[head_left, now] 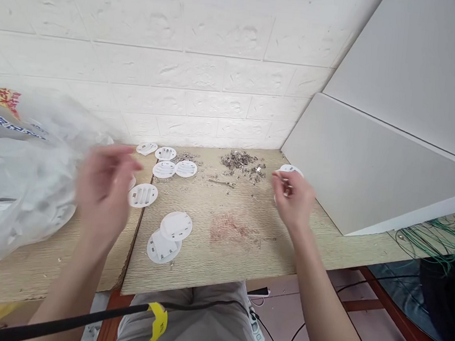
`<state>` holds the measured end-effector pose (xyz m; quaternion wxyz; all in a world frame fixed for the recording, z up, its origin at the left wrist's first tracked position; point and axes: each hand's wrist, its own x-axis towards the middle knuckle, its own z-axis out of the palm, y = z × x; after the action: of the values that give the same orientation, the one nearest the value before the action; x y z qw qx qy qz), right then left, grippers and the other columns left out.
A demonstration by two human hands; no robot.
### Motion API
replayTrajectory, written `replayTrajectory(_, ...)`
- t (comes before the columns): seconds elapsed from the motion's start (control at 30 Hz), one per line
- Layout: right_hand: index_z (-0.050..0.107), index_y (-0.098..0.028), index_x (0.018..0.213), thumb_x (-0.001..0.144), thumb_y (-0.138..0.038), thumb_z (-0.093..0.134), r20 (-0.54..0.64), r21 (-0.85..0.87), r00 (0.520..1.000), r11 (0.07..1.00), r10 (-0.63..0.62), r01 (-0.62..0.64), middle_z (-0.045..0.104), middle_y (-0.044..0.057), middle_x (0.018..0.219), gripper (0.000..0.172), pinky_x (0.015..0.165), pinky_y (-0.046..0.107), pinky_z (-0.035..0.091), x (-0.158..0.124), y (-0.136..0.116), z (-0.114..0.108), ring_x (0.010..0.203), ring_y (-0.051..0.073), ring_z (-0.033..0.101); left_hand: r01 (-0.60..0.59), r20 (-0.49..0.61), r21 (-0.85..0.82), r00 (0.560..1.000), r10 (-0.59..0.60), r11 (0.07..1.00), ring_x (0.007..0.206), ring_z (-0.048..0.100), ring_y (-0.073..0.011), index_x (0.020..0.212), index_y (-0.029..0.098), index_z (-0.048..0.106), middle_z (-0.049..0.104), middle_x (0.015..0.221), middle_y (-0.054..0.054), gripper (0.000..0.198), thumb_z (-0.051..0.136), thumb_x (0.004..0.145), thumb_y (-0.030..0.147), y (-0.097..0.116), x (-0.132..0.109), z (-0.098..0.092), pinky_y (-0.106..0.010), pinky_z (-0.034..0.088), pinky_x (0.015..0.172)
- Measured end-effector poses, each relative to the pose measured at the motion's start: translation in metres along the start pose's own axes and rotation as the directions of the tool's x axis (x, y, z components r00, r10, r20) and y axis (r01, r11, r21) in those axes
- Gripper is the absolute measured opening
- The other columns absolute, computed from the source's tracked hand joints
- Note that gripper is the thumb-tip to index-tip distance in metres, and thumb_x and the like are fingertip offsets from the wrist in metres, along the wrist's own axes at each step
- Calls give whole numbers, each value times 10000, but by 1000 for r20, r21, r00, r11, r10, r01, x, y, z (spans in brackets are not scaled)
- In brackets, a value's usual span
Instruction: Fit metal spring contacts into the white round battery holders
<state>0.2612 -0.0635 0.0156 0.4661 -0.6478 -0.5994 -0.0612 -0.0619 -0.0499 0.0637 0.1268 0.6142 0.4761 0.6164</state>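
White discs [176, 225] on tabletop [197, 256], hands well apart

Right hand [296, 196]: at a partly hidden disc [291, 169], far right of tabletop. Thumb and fingertips drawn close; cannot tell whether pinching anything. Left hand [104, 188]: blurred, thumb and fingers spread, seen between plastic bag [30, 173] and slotted discs [143, 195]. Likely to handle as light, stiff, slightly slippery, perhaps brittle if flexed. Best held by the rim, clear of the slots.
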Motion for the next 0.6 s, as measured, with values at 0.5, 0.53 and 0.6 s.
replayTrajectory(0.5, 687, -168, 1082, 947, -299, 491, 573, -318, 815, 941, 90, 120, 615, 147, 1175, 272, 721, 341, 440, 38, -30, 94, 974, 282, 621, -419, 730, 486, 677, -92, 767, 1313, 485, -332, 1264, 143, 635, 582, 1366, -146, 414, 454, 927, 300, -71, 1, 77, -507, 371, 1121)
replayTrajectory(0.53, 692, -170, 1060, 948, -292, 487, 574, -314, 814, 941, 85, 123, 617, 143, 1155, 264, 712, 338, 437, 37, -28, 93, 968, 278, 619, -416, 731, 471, 678, -81, 778, 1268, 517, -327, 1247, 151, 644, 611, 1324, -137, 402, 454, 923, 293, -72, 2, 77, -507, 391, 1098)
replayTrajectory(0.6, 699, -177, 1029, 949, -269, 476, 570, -305, 818, 944, 76, 125, 623, 132, 1117, 254, 698, 331, 427, 37, -25, 91, 963, 273, 614, -410, 724, 455, 687, -61, 790, 1195, 556, -320, 1214, 175, 660, 645, 1261, -122, 378, 456, 912, 272, -73, 2, 78, -509, 420, 1052)
